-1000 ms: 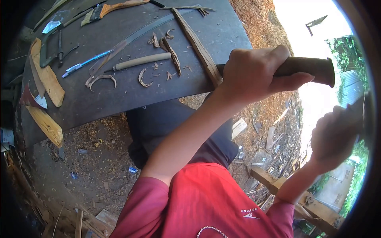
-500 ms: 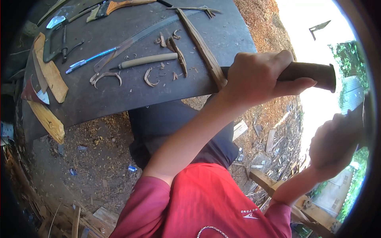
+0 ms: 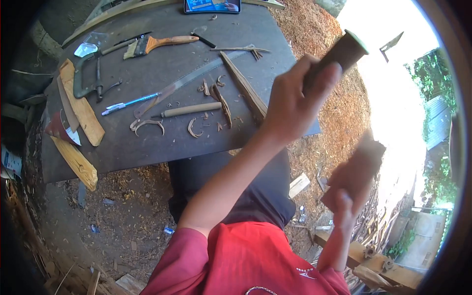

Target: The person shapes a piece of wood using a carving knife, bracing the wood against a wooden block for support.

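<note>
Above the table's right edge, my left hand [image 3: 290, 103] is wrapped round a dark cylindrical handle [image 3: 341, 54] with a flared end. That end tilts up to the right; whatever lies beyond my fist is hidden. Lower right, my right hand [image 3: 346, 204] grips a brown wooden block [image 3: 356, 169], smeared by motion. The two hands are apart. Beside my left wrist, a long dark wood strip [image 3: 246, 88] lies on the table. Further left are a round tool with a pale handle [image 3: 194, 109], curled shavings [image 3: 194, 129] and a blue pen [image 3: 130, 103].
The dark tabletop [image 3: 147, 150] also bears a paintbrush [image 3: 162, 44], a C-clamp [image 3: 81, 81], a steel ruler [image 3: 196, 73], yellowish wood pieces [image 3: 81, 105] and a tablet or phone [image 3: 211, 6] at the far edge. Sawdust [image 3: 295, 27] covers the ground; a wooden beam [image 3: 373, 260] runs lower right.
My left hand has moved left, and the handle's flared end has swung upward. My right hand has come inward with the block. The view has shifted, showing more of the table's far side.
</note>
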Available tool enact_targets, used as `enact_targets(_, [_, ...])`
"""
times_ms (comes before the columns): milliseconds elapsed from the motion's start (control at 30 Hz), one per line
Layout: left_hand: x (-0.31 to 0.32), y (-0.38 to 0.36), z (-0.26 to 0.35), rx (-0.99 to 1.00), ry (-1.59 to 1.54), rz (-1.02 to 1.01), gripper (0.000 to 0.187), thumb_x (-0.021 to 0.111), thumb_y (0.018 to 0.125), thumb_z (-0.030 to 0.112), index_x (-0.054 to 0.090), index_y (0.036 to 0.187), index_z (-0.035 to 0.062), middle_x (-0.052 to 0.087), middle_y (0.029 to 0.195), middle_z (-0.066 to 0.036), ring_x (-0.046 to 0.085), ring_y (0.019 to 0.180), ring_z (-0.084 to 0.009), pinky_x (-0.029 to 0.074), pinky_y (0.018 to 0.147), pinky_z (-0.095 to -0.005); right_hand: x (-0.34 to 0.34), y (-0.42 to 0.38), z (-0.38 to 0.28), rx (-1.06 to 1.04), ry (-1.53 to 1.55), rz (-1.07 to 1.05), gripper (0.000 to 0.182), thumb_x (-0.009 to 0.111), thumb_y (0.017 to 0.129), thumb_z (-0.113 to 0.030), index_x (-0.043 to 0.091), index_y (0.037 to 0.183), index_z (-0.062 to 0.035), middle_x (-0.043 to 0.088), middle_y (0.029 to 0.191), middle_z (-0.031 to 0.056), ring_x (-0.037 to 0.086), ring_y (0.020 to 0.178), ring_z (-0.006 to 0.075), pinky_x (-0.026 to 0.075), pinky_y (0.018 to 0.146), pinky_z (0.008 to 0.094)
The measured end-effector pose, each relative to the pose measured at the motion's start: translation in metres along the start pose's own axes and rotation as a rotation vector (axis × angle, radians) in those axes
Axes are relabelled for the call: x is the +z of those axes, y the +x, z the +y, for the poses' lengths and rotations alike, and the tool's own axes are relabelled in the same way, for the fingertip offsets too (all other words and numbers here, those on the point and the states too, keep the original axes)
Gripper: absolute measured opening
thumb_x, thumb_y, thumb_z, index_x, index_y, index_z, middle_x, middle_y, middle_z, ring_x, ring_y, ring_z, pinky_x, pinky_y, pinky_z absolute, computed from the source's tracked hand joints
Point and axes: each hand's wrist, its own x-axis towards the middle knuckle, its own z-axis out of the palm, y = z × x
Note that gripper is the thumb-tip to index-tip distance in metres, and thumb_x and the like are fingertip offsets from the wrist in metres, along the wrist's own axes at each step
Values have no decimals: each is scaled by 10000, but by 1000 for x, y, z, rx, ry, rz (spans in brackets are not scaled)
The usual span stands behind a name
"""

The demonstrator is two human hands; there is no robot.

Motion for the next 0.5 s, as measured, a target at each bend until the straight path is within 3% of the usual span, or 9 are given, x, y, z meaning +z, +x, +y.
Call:
enact_targets(67, [-8, 12, 7, -110, -87, -12, 631, 444, 1060, 679, 593, 1063, 66, 541, 749, 23, 417, 540, -35, 359, 517, -223, 9, 2, 9, -238, -293, -190, 733, 823, 719, -297, 559, 1327, 13, 619, 1228, 214, 674, 1063, 347, 542, 906, 437])
enact_targets(100, [-14, 20, 9, -101, -140, -75, 683, 386, 1055, 718, 568, 1115, 62, 546, 771, 15, 411, 542, -19, 351, 514, -204, 20, 12, 5, -437, -381, -258, 647, 826, 703, -235, 616, 1269, -1, 603, 1282, 238, 699, 993, 352, 567, 866, 444])
enact_targets(200, [-26, 29, 22, -111, -271, -188, 668, 351, 1069, 704, 545, 1144, 69, 513, 834, -22, 380, 605, -80, 363, 618, -250, 43, 9, -2, -376, -382, -396, 628, 852, 666, -302, 666, 1200, -30, 502, 1523, 231, 740, 872, 319, 606, 749, 440])
enact_targets(267, [-36, 39, 13, -184, -511, -259, 568, 481, 1087, 591, 583, 1166, 37, 561, 816, -5, 484, 633, -54, 386, 572, -208, 53, 13, 0, -377, -348, -443, 609, 846, 678, -325, 670, 1180, -28, 436, 1591, 225, 741, 883, 314, 605, 755, 440])
enact_targets(300, [-38, 40, 13, -182, -356, -313, 710, 351, 1056, 727, 512, 1212, 53, 508, 810, -5, 423, 615, -53, 331, 548, -206, 57, 16, 1, -384, -330, -466, 600, 842, 685, -336, 672, 1169, -26, 403, 1626, 222, 741, 888, 311, 604, 757, 439])
enact_targets(500, [-48, 28, 12, -300, -313, -372, 682, 442, 1019, 746, 541, 1104, 77, 506, 843, -13, 451, 689, -76, 363, 603, -234, 70, 21, 1, -366, -356, -588, 553, 817, 742, -356, 640, 1153, -31, 332, 1680, 188, 720, 986, 311, 588, 810, 433])
